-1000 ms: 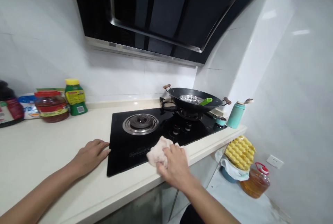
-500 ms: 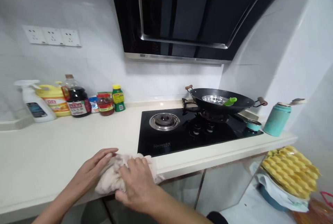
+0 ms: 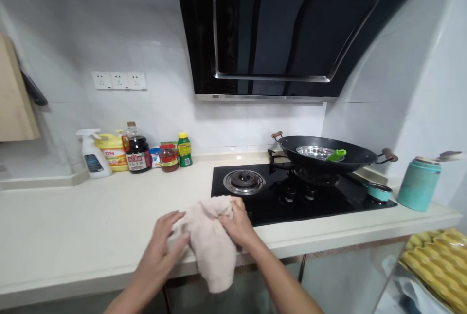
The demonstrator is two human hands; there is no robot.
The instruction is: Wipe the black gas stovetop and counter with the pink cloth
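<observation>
Now right hand (image 3: 239,224) pinches pale-pink cloth (image 3: 215,253); left hand (image 3: 160,245) half-curled alongside, hold unclear; overhanging drape could slip off countertop (image 3: 109,226) if pinch loosens.

Pale, seamed walls (image 3: 164,27) catch the light behind a black range hood (image 3: 270,36); three white sockets (image 3: 119,81) (in a row) sit to its left, and a cream counter (image 3: 91,221) runs above greyish cabinet doors (image 3: 339,272).

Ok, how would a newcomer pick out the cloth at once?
Start at the black stove on the pale counter. By its near left corner, between the left hand and right hand, is the cloth. Pale pink, limp and rumpled, it is plainly fabric, unlike the hard stove and counter.
</observation>
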